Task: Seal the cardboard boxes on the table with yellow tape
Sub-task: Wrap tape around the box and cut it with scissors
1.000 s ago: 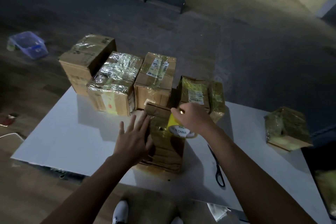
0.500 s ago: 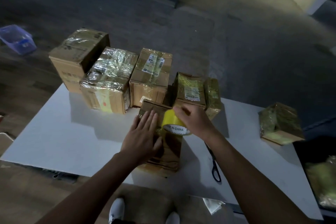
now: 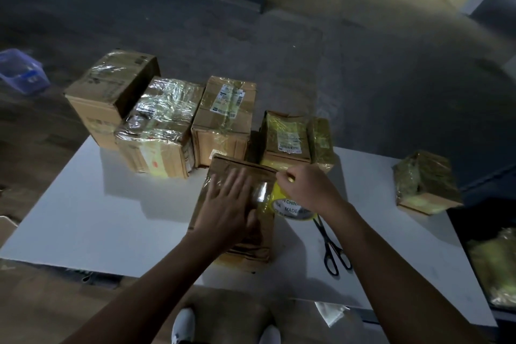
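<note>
- A white table [image 3: 92, 215] fills the lower middle of the frame, with dark floor beyond it.
- A row of taped boxes [image 3: 164, 120] stands along its far edge, from upper left toward centre, touching or just beside one another.
- A flat brown box [image 3: 237, 169] lies at centre, in front of that row and near the table's front edge; glossy tape shines across its top.
- A lone wrapped box [image 3: 424, 181] sits well apart at the right.
- The left hand [image 3: 227, 211] presses flat on the brown box's top, fingers [image 3: 234, 184] straight and spread.
- The right hand [image 3: 310, 190] grips the yellow tape roll [image 3: 290, 208] at the box's right edge, fingers curled over it.
- Black scissors [image 3: 333, 251] lie on the table just right of the box, below the roll.
- A blue tub [image 3: 22, 72] rests on the floor at the left edge.
</note>
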Demonstrator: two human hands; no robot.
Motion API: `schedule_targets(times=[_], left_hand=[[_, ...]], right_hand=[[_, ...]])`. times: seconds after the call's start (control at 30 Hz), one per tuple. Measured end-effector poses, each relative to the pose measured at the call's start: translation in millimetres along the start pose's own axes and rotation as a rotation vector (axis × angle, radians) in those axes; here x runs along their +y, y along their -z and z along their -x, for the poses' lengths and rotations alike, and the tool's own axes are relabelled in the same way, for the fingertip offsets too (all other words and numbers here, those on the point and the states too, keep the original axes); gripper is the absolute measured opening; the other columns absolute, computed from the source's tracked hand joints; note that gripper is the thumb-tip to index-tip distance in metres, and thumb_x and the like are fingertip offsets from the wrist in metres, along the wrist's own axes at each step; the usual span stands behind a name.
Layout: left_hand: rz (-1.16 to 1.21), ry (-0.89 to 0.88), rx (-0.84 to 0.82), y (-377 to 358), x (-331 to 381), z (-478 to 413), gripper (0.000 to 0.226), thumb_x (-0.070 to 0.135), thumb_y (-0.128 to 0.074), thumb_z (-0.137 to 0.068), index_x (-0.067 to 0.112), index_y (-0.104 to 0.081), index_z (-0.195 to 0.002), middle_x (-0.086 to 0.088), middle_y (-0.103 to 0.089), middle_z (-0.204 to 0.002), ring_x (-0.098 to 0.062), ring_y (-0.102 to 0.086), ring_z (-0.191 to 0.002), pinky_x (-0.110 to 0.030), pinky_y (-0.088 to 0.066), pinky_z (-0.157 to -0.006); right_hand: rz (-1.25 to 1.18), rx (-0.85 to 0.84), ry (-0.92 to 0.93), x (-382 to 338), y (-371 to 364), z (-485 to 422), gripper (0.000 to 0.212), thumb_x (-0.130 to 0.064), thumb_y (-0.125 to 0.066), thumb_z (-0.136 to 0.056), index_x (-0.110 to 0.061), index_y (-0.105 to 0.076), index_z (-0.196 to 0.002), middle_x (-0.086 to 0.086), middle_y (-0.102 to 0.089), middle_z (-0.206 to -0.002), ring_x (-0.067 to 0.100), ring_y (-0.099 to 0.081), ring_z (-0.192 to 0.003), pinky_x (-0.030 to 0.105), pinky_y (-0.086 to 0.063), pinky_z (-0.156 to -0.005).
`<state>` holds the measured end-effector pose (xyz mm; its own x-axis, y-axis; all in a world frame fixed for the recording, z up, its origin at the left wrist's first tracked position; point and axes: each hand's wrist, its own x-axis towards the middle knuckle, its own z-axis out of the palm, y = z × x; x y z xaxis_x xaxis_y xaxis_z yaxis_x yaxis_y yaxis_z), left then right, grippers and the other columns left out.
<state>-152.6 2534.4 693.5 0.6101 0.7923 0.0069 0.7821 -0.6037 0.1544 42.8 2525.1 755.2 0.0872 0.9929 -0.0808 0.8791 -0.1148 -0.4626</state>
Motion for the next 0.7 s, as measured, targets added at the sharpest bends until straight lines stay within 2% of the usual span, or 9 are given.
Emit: schedule_targets(times=[0.13, 0.27, 0.33, 0.4, 0.43, 0.5, 0.57, 0.63, 0.7], left_hand=[[0.059, -0.046, -0.048, -13.7, 19.8, -6.4, 0.087, 0.065, 0.003, -0.083, 0.012, 0.007, -0.152, -0.005, 0.013, -0.157, -0.02, 0.012, -0.148, -0.045, 0.01, -0.118], [0.039, -0.036, -0.051, -18.5, 16.1, -6.4, 0.09, 0.067, -0.001, -0.084, 0.01, -0.003, -0.154, -0.007, 0.002, -0.161, -0.021, 0.005, -0.149, -0.044, 0.01, -0.117], [0.038, -0.037, -0.046, -19.8, 14.9, -6.4, 0.089, 0.068, -0.004, -0.085, 0.01, -0.009, -0.154, -0.007, -0.003, -0.161, -0.02, 0.003, -0.149, -0.044, 0.008, -0.117], [0.045, -0.044, -0.049, -20.6, 15.7, -5.9, 0.089, 0.069, -0.005, -0.086, 0.01, -0.01, -0.153, -0.007, -0.003, -0.16, -0.02, 0.003, -0.148, -0.044, 0.007, -0.117], [0.038, -0.045, -0.054, -20.4, 15.9, -5.5, 0.089, 0.069, -0.003, -0.086, 0.01, -0.008, -0.152, -0.006, -0.001, -0.16, -0.019, 0.005, -0.147, -0.044, 0.009, -0.116], [0.021, -0.044, -0.07, -19.8, 15.6, -6.2, 0.089, 0.07, 0.001, -0.084, 0.012, -0.001, -0.152, -0.004, 0.008, -0.158, -0.018, 0.012, -0.146, -0.042, 0.013, -0.116], [0.034, -0.037, -0.078, -17.9, 14.7, -7.6, 0.093, 0.072, 0.004, -0.082, 0.013, -0.001, -0.153, -0.003, 0.009, -0.158, -0.017, 0.015, -0.145, -0.041, 0.015, -0.115], [0.016, -0.046, -0.102, -18.2, 14.8, -7.9, 0.099, 0.076, 0.016, -0.077, 0.014, 0.001, -0.153, -0.003, 0.01, -0.159, -0.017, 0.015, -0.146, -0.042, 0.015, -0.116], [-0.001, -0.052, -0.105, -19.1, 15.1, -8.0, 0.102, 0.075, 0.024, -0.073, 0.015, 0.003, -0.153, -0.003, 0.01, -0.16, -0.017, 0.015, -0.147, -0.044, 0.011, -0.119]], right_hand=[[-0.011, 0.024, 0.003, 2.1, 0.5, 0.9, 0.049, -0.04, -0.048, -0.095, -0.01, -0.048, -0.056, 0.005, -0.043, -0.052, 0.016, -0.038, -0.048, 0.03, -0.033, -0.052], [-0.375, -0.006, -0.031, 16.0, 1.0, 9.7, 0.042, -0.037, -0.054, -0.096, -0.008, -0.062, -0.067, 0.0, -0.051, -0.059, 0.01, -0.048, -0.055, 0.028, -0.037, -0.057], [-0.466, 0.029, -0.049, 29.3, -1.1, 14.1, 0.043, -0.036, -0.056, -0.096, -0.001, -0.064, -0.071, 0.004, -0.051, -0.061, 0.008, -0.049, -0.06, 0.027, -0.037, -0.058], [-0.419, 0.047, -0.065, 43.7, -3.6, 18.6, 0.044, -0.034, -0.058, -0.095, 0.004, -0.063, -0.074, 0.01, -0.047, -0.059, 0.007, -0.045, -0.058, 0.028, -0.034, -0.056], [-0.384, 0.037, -0.066, 49.5, -5.0, 19.9, 0.043, -0.034, -0.059, -0.094, 0.004, -0.062, -0.073, 0.007, -0.045, -0.057, 0.007, -0.041, -0.055, 0.027, -0.033, -0.054], [-0.324, 0.02, -0.057, 58.1, -8.1, 20.4, 0.043, -0.034, -0.058, -0.094, -0.001, -0.059, -0.066, 0.0, -0.041, -0.055, 0.006, -0.036, -0.05, 0.025, -0.029, -0.051], [-0.208, 0.045, -0.009, 68.3, -12.9, 19.1, 0.047, -0.029, -0.059, -0.093, -0.012, -0.044, -0.053, 0.0, -0.033, -0.051, 0.009, -0.029, -0.048, 0.027, -0.023, -0.048], [-0.059, 0.029, 0.002, 82.3, -19.9, 19.0, 0.053, -0.026, -0.06, -0.092, -0.017, -0.032, -0.049, 0.0, -0.028, -0.048, 0.015, -0.028, -0.048, 0.032, -0.022, -0.05], [-0.02, -0.006, -0.062, 93.7, -27.9, 21.4, 0.049, -0.027, -0.06, -0.092, -0.017, -0.036, -0.049, -0.001, -0.03, -0.047, 0.018, -0.031, -0.048, 0.03, -0.023, -0.051]])
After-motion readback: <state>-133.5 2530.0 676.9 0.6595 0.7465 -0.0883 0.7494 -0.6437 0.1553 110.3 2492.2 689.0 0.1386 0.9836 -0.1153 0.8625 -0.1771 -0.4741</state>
